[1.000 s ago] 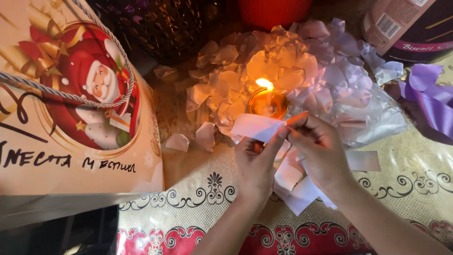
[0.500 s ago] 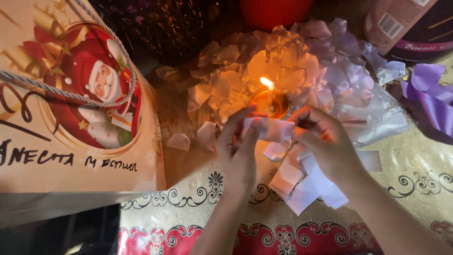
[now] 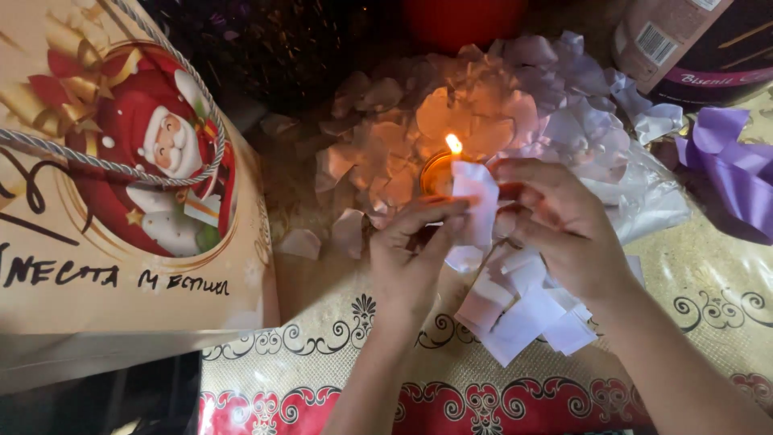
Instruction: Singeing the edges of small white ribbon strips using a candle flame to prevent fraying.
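- Patterned tablecloth (image 3: 306,370) in cream and red is covering the work surface, with a festive gift bag (image 3: 121,185) lying at the left and a purple ribbon (image 3: 737,173) at the right edge.
- Both hands are working just in front of a lit candle (image 3: 443,167); the left hand (image 3: 407,262) is pinching a white paper piece (image 3: 477,205) by its lower edge, fingers closed on it.
- The right hand (image 3: 564,229) is curling over the same piece from the right, fingertips gripping it, and appears to be clutching a paper stack (image 3: 523,310) beneath its palm.
- Judging by the layout, a good share is done: many paper petals (image 3: 378,157) are already lying in a heap around the flame, while the stack suggests plenty is left.
- Compared with half a second ago, the piece is standing more upright and nearer the flame, and the left hand is sitting lower, no longer covering the paper.
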